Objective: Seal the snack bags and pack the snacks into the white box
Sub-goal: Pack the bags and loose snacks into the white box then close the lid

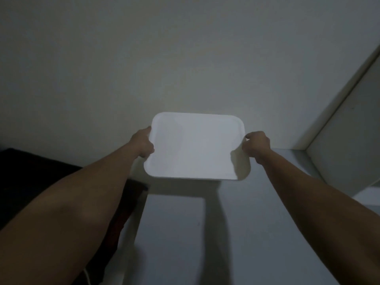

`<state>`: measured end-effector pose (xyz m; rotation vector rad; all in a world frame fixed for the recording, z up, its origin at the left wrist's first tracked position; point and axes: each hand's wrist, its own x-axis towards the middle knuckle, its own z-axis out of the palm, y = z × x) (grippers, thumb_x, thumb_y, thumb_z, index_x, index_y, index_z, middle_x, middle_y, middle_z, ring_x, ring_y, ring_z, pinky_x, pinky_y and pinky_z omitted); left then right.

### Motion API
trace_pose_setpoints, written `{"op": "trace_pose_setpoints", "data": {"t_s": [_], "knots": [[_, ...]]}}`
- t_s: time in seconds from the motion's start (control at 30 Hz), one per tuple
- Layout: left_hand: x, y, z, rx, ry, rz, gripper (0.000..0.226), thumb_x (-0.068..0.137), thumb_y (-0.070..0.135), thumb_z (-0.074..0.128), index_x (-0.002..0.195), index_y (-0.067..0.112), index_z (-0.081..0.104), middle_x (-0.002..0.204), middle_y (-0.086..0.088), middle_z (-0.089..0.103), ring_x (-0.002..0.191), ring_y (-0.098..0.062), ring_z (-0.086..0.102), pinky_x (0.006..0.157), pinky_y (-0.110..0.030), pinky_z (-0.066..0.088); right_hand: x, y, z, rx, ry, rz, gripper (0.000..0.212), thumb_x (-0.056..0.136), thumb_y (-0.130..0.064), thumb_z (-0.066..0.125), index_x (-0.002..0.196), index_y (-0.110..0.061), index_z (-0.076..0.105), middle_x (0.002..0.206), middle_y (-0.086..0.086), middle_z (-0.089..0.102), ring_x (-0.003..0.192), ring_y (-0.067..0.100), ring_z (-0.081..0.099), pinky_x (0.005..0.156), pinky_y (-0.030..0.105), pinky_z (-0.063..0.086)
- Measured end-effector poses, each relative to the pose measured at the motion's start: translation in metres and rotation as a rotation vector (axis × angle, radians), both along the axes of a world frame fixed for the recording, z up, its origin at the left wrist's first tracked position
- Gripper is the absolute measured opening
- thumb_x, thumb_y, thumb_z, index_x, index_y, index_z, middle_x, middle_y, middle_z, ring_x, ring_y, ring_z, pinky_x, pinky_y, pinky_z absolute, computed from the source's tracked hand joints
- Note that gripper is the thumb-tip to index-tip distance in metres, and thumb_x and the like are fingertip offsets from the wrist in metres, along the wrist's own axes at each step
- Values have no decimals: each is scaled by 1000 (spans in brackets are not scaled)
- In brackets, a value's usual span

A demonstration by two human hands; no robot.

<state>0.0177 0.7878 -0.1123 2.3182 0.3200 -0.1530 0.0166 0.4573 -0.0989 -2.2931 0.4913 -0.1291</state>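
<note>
The white box [195, 147] with its flat rounded lid on top is held out in front of me, against a pale wall. My left hand [144, 144] grips its left side and my right hand [257, 144] grips its right side, both arms stretched forward. The lid covers the box, so nothing inside shows. No snack bags are in view. The scene is dim.
A grey-white surface [174, 233] runs under the box toward me. A dark piece of furniture [30, 171] lies at the left. A pale wall corner or door frame [339, 120] rises at the right.
</note>
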Motion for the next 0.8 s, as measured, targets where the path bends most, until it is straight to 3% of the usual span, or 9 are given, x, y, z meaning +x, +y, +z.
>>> {"op": "trace_pose_setpoints", "data": {"t_s": [0.1, 0.23, 0.43, 0.57, 0.7, 0.8], "knots": [[30, -7, -4, 56, -57, 21, 75, 77, -7, 60, 146, 11, 36, 133, -20, 54, 118, -38, 53, 97, -45, 48, 29, -3, -1, 38, -20, 9, 30, 82, 0, 56, 110, 3, 65, 111, 24, 65, 99, 39, 63, 90, 45, 55], [69, -10, -15, 95, -52, 34, 53, 78, -1, 55, 131, 5, 54, 129, -20, 58, 116, -37, 55, 98, -46, 47, 67, -7, -7, 72, 5, 19, 28, 79, 1, 56, 106, 4, 66, 104, 24, 66, 92, 39, 65, 86, 49, 56], [112, -10, -36, 80, -39, 110, 49, 76, 3, 56, 125, 1, 56, 127, -21, 59, 115, -37, 56, 99, -47, 47, 113, -8, -22, 97, 43, 34, 28, 81, -2, 59, 107, 7, 65, 108, 26, 66, 96, 40, 65, 86, 51, 56], [122, -12, -46, 67, -45, 184, 48, 76, 4, 58, 124, 3, 59, 125, -19, 61, 113, -37, 58, 99, -44, 48, 131, -6, -30, 129, 86, 14, 31, 79, -7, 59, 108, -3, 69, 109, 21, 66, 95, 37, 66, 84, 47, 58], [123, -20, -51, 52, -58, 229, 54, 83, 4, 57, 136, 5, 50, 137, -18, 53, 124, -35, 51, 107, -37, 41, 138, -5, -33, 115, 104, -16, 27, 78, -11, 60, 103, -5, 70, 103, 16, 67, 93, 34, 65, 84, 43, 58], [123, -24, -51, 34, -88, 246, 53, 81, 5, 56, 134, 6, 52, 136, -17, 54, 123, -33, 52, 106, -33, 40, 137, -6, -37, 100, 103, -28, 24, 73, -10, 61, 95, -6, 71, 93, 13, 68, 88, 32, 65, 81, 42, 59]]}}
